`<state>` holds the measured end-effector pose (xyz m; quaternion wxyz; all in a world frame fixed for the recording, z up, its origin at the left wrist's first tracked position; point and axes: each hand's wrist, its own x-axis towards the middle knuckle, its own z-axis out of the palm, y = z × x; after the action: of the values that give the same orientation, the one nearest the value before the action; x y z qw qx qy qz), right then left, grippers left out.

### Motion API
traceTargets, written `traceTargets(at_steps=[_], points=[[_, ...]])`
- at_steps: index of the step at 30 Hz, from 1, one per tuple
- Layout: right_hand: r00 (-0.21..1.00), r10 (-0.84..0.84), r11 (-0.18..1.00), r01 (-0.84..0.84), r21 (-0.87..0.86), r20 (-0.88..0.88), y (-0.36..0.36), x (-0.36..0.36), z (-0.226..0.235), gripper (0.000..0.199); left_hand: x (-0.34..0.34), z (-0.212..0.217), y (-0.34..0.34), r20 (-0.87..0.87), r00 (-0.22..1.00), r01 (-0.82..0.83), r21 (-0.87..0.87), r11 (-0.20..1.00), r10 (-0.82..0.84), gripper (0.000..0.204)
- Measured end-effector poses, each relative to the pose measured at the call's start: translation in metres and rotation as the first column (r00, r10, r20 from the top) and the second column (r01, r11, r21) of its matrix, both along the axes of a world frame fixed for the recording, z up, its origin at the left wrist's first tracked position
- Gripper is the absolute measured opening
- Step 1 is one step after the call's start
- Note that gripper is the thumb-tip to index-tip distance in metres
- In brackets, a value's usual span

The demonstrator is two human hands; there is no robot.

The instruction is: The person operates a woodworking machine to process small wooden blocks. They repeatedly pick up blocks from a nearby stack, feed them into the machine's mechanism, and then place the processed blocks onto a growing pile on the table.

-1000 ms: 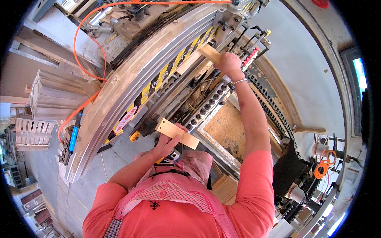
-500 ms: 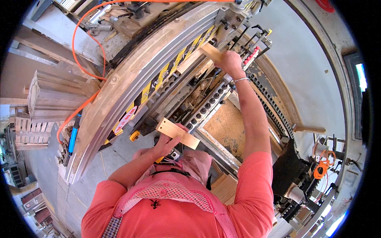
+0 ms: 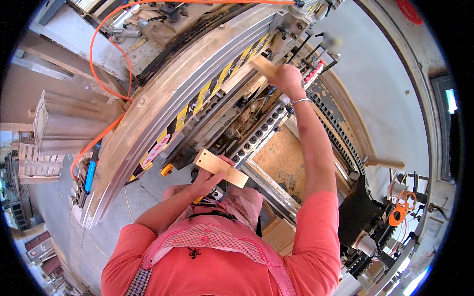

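Note:
My left hand (image 3: 211, 180) grips a short flat wooden board (image 3: 220, 167) in front of my body; two small dark holes show near its left end. With the arm stretched out, my right hand (image 3: 287, 79) is closed round the near end of another wooden board (image 3: 264, 66). That board's far end lies at the machine's striped yellow-and-black guard (image 3: 217, 84). Beside it a further pale wooden piece (image 3: 237, 79) lies along the machine bed. The fingertips of my right hand are partly hidden behind the hand itself.
A row of black round fittings (image 3: 259, 133) lines a rail below my right forearm. A sawdust-covered panel (image 3: 279, 163) lies beside it. The machine's long curved beam (image 3: 143, 101) crosses the left side, with an orange hose (image 3: 94, 59) over it. Stacked boards (image 3: 279, 234) stand near my right side.
Almost nothing differs. The view has shifted very slightly; both hands keep hold of their boards in nearly the same places.

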<state>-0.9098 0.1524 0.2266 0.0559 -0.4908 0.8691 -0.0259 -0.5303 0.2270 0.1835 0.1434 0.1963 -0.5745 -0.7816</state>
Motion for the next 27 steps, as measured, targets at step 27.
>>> traceTargets(at_steps=[27], points=[[1.0, -0.015, 1.0, 0.014, -0.023, -0.027, -0.003, -0.001, -0.005, 0.037, 0.002, 0.031, 0.005, -0.102, 0.993, -0.057, 0.109, 0.992, 0.068, 0.033]])
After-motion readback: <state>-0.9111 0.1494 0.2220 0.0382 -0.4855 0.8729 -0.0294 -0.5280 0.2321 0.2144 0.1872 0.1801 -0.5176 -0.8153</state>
